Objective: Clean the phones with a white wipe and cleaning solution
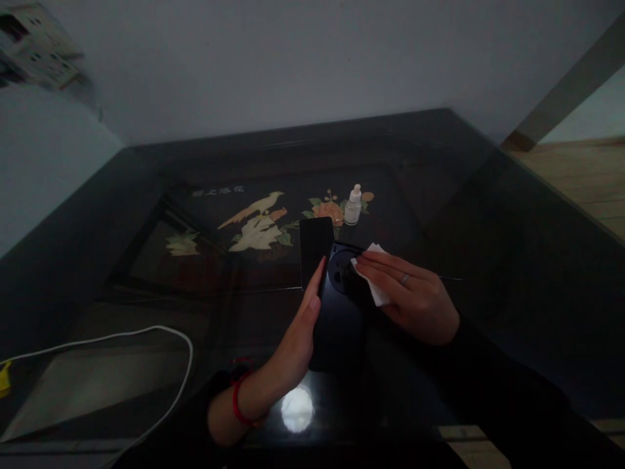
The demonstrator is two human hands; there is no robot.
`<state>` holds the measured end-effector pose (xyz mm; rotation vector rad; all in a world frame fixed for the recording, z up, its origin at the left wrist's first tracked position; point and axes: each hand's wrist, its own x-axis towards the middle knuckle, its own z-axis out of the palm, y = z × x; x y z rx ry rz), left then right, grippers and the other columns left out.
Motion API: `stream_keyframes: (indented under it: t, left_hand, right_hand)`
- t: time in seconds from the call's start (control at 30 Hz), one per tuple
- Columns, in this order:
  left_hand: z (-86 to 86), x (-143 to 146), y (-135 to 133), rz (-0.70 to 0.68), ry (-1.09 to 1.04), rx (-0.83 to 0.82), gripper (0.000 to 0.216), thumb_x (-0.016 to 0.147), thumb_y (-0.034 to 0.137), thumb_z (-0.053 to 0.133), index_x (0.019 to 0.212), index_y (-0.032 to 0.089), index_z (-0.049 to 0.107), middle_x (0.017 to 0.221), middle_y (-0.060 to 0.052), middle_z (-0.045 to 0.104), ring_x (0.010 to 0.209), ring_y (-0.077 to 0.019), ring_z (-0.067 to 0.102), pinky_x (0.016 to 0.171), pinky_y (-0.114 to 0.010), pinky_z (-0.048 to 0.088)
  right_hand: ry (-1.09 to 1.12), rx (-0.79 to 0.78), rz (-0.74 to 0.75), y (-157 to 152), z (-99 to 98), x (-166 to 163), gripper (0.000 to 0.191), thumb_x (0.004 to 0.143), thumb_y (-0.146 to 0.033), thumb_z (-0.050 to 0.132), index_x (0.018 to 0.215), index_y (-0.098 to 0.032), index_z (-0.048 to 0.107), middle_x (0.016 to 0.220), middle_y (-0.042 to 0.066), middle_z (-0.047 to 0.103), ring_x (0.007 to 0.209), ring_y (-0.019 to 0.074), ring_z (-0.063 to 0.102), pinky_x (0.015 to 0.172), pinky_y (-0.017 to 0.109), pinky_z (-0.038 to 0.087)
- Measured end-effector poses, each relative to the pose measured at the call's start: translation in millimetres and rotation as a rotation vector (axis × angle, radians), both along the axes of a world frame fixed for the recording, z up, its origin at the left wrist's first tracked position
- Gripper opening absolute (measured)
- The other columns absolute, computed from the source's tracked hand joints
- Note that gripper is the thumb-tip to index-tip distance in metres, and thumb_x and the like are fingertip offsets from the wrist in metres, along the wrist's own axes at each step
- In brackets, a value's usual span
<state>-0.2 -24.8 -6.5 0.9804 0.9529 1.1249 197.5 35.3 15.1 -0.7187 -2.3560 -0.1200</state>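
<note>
On the dark glass table (pixel 488 260), near its middle, steadied a dark phone (pixel 339 326) lying back-up and lengthwise. Set the left hand (pixel 297 332) on edge against the phone's left side, fingers straight and closed up together, clamped on nothing, thumb out of sight. Laid the right hand (pixel 415 293) over the phone's far end, fingers stretched out and side by side, pinning a folded white wipe (pixel 378 296) onto the round camera ring (pixel 342 273); gripped nothing, only pressed down.

Saw a black slab (pixel 316 247) touching or overlapping the phone's far left corner, could not tell which, and a small clear dropper bottle (pixel 353 205) upright just beyond, near but apart. Noted a white cable (pixel 180 365) looped well off to the left.

Judged slip the main risk: smooth glass below, no grasp around the phone, only a brace on one side. With a hard stroke away from the bracing palm, might have skated the phone rightward or spun it. With a stroke pushed forward, might have shoved the slab into the bottle and tipped it. Might also have smeared the lens, with the wipe bunched under the fingertips and over only part of the ring. Too dim to tell wet from dry.
</note>
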Motion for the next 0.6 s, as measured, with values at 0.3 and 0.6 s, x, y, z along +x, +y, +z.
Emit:
stream_keyframes:
  t: [0.3,0.6]
  left_hand:
    - [7.5,2.8,1.2,0.043,-0.12,-0.05,0.063,0.092,0.055,0.04,0.149,0.031,0.029,0.157,0.002,0.029,0.145,-0.0215,0.023,0.12,-0.038,0.017]
    - [2.9,4.8,-4.1,-0.014,-0.049,-0.036,0.06,0.092,0.053,0.039,0.147,0.03,0.033,0.159,0.002,0.024,0.147,-0.0217,0.016,0.121,-0.038,0.012]
  right_hand:
    - [0.081,-0.204,0.092,-16.1,1.6,-10.0,0.038,0.083,-0.003,0.046,0.116,-0.011,0.062,0.108,0.014,0.072,0.107,0.021,0.066,0.09,0.034,0.059]
    - [0.229,-0.18,-0.033,-10.0,-5.7,-12.5,0.047,0.087,-0.003,0.045,0.131,-0.016,0.055,0.125,0.013,0.065,0.123,0.0233,0.056,0.102,0.044,0.052]
